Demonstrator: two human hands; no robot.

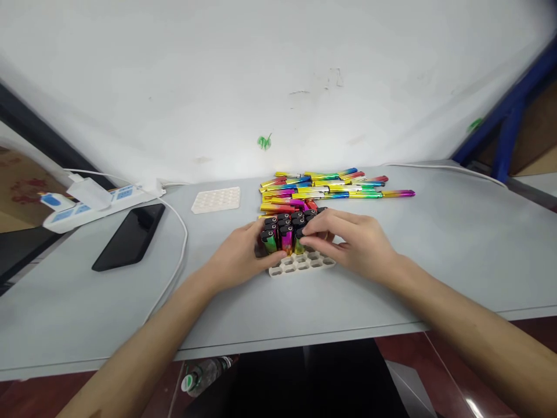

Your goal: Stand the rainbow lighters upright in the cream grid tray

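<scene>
A white tray with honeycomb cells (300, 265) lies on the grey table, its front cells showing bare. Several rainbow-coloured lighters with black tops (285, 229) stand upright in its back rows. My left hand (237, 255) grips the tray's left side, thumb against the lighters. My right hand (352, 241) reaches in from the right, its fingers pinched round the black top of a lighter (300, 237) in the front row. Behind the tray lies a pile of loose rainbow lighters (322, 188).
A second white honeycomb tray (216, 200) lies to the back left. Further left are a black phone (130, 235), a white power strip with a plug (93, 200) and a white cable (178, 244). A plastic bottle (204, 371) lies under the table edge.
</scene>
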